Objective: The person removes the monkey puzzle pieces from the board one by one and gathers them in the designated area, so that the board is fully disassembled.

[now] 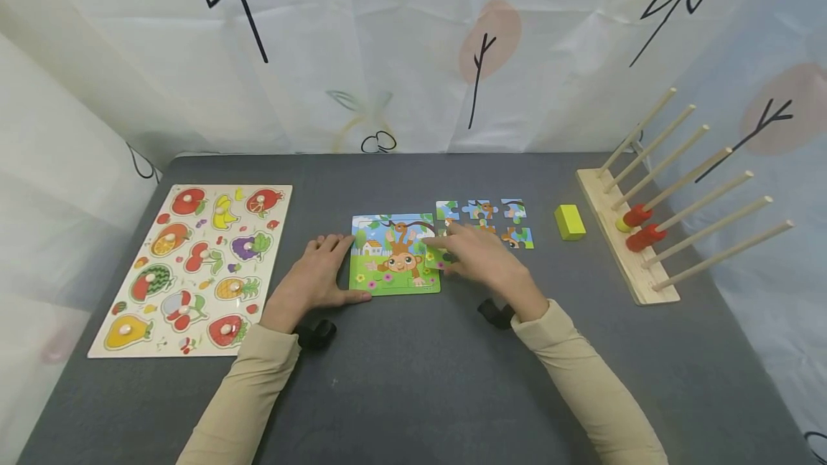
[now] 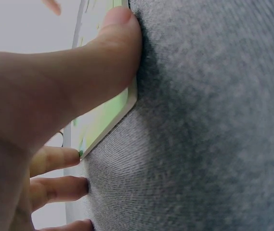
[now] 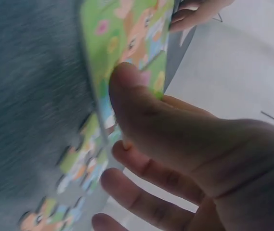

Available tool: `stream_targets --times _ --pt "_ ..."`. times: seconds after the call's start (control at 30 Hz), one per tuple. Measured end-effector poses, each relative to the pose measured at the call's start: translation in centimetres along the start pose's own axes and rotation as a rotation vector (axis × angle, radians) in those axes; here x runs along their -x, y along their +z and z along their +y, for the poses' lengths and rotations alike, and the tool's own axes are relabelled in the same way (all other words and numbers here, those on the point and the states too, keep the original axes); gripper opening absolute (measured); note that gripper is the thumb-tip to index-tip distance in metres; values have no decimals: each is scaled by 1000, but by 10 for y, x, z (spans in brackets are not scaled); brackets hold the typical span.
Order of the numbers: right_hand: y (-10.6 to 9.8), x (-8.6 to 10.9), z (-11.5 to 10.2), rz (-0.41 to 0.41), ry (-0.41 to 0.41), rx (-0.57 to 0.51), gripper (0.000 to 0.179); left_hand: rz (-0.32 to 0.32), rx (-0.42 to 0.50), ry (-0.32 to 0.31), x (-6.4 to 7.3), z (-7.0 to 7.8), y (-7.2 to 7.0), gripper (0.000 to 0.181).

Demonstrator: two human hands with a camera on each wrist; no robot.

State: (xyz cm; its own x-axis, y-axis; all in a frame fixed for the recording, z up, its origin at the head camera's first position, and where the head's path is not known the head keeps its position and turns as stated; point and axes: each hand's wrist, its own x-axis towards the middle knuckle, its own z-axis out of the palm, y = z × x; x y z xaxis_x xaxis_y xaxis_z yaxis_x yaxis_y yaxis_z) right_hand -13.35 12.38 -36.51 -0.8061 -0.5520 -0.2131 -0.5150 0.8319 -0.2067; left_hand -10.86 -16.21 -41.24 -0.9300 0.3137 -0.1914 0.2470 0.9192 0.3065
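A monkey jigsaw puzzle board (image 1: 394,253) lies flat on the table. My left hand (image 1: 316,273) rests at its left side with fingers spread; the thumb (image 2: 120,48) lies along the near edge by the corner and the fingertips reach the left edge. At the board's right edge, my right hand (image 1: 481,253) pinches a green puzzle piece (image 1: 437,258) with a pink flower on it. This piece (image 3: 155,77) overlaps the board in the right wrist view, partly hidden by the thumb. Several loose puzzle pieces (image 1: 480,209) lie just beyond the right hand.
A fruit peg puzzle board (image 1: 216,232) lies at the left. To the right stand a yellow block (image 1: 570,222) and a wooden rack (image 1: 623,239) with tilted pegs, some carrying red beads (image 1: 646,237) and a yellow one. A patterned curtain (image 1: 413,56) hangs behind the table.
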Motion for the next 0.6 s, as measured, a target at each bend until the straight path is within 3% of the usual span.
stream_targets --times 0.3,0.6 --pt "9 16 16 -81 25 -49 63 1 -4 2 0 -1 0 108" --pt "17 21 21 -13 -5 -91 51 -7 -3 -1 0 1 -1 108"
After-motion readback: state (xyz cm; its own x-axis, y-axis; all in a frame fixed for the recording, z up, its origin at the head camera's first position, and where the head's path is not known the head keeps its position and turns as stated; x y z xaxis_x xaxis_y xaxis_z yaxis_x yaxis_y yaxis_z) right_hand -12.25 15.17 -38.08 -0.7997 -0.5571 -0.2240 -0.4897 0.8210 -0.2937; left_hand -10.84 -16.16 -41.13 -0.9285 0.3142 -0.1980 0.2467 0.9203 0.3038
